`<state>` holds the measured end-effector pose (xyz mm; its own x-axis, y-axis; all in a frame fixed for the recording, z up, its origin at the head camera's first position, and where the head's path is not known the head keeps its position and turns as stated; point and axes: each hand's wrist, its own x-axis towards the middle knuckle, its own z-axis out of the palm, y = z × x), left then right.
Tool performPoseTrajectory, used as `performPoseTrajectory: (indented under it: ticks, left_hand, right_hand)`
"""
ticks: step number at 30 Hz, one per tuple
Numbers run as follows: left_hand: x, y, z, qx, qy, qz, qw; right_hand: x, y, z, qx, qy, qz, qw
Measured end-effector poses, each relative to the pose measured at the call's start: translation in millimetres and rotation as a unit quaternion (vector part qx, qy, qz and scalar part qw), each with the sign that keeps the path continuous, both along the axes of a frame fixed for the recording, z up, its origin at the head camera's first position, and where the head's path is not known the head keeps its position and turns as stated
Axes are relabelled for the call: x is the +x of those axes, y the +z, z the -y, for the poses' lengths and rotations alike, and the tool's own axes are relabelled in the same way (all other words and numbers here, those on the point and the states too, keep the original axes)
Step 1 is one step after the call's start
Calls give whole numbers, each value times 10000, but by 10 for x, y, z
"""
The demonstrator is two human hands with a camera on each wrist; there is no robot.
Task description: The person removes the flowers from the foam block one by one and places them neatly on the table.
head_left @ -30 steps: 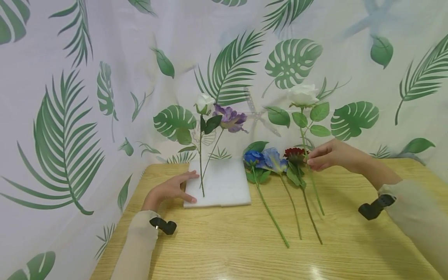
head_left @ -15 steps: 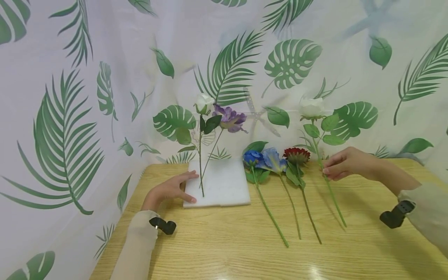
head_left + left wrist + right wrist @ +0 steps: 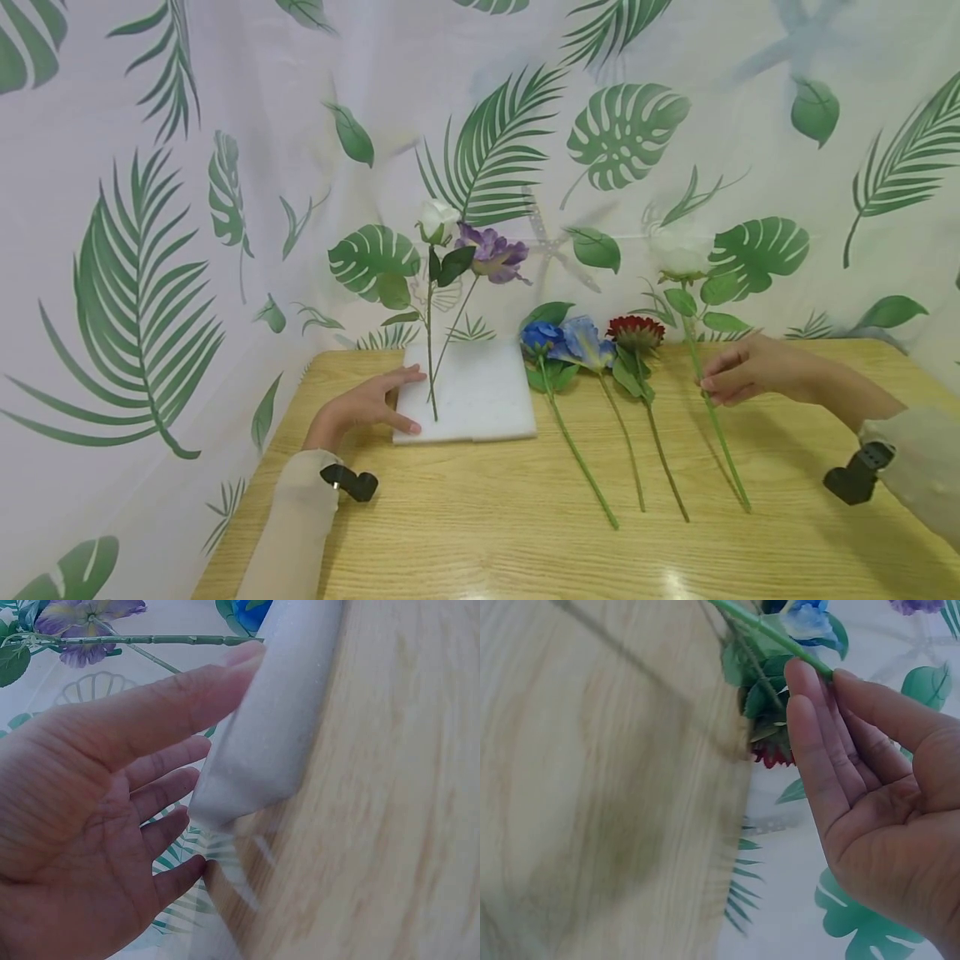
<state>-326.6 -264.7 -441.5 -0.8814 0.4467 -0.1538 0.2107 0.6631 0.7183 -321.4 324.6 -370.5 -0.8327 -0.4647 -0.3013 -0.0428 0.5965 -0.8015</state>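
One second of change, and nearly all of it on the right. Nothing new on the wooden surface (image 3: 480, 542) itself, nor with the white foam (image 3: 480, 392) lying flat at its far left with two stems stuck upright in it. Now further right and lower: the white rose (image 3: 678, 254), leaning back toward the leaf-print curtain, well apart from the foam and drawn clear of the row lying beside it, with its stem (image 3: 716, 433) slanting down to the wood. Cannot tell whether the cut end touches. Gone the same way, rightward and down, the right hand (image 3: 750, 371), pinching that stem between thumb and fingertips about midway up, the other fingers fairly straight in the wrist view. No shift at the left hand (image 3: 360, 408): flat and relaxed, fingers straight against the near left edge of the foam, holding nothing. Unmoved too, the white bud (image 3: 437, 221) and purple bloom (image 3: 491, 252) standing in the foam, and the three lying flowers, two blue (image 3: 542, 337) (image 3: 585, 342) and one red (image 3: 636, 332). Reads as one rose picked out of the row and held free, not yet in the foam.
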Motion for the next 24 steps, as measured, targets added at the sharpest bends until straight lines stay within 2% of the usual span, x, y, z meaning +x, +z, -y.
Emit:
performPoseTrajectory:
  ticks: [11, 24]
  left_hand:
    - [-3, 3, 2, -103, 23, -46, 9999]
    - [-3, -5, 18, -90, -147, -110, 9998]
  right_hand:
    - [-18, -112, -52, -134, 194, 266, 9994]
    - [2, -246, -109, -123, 175, 587, 9980]
